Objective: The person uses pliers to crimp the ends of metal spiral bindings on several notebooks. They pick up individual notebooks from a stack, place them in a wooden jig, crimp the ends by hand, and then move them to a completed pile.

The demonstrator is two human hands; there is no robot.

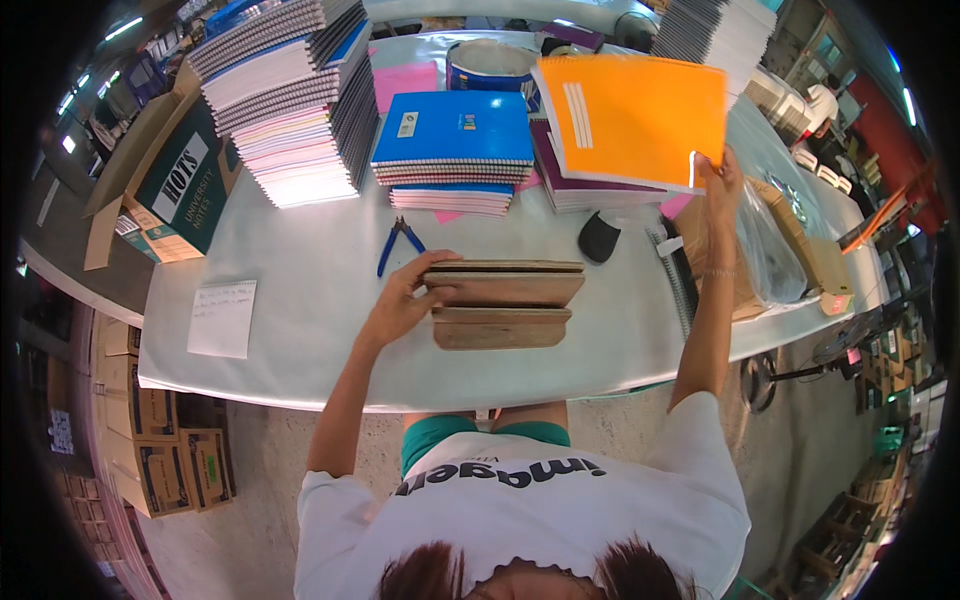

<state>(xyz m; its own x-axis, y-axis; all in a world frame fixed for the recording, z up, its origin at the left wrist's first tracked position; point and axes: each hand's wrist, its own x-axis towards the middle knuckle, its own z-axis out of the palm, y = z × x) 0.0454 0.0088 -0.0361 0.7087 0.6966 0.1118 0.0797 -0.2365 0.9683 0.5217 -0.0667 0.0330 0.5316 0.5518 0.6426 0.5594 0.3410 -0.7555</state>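
My right hand (719, 184) grips an orange spiral notebook (650, 120) by its lower right corner. The notebook is lifted above a stack of purple-covered notebooks (575, 185). Closed on the left edge of a slotted wooden stand (505, 290), my left hand (405, 298) has its thumb and fingers around one of the boards. Just beyond that hand lie blue-handled pliers (400, 243). Blue notebooks (455, 130) are piled behind the stand. To the right of the stand is a small black pouch-like object (599, 238).
Tall notebook stacks rise at the far left (300, 150) and far right (705, 45). An open carton (170, 190) stands left, above a handwritten sheet (222, 320). A blue tub (490, 68) sits at the back. At right are a black spiral-bound item (672, 280) and a plastic-lined box (770, 250).
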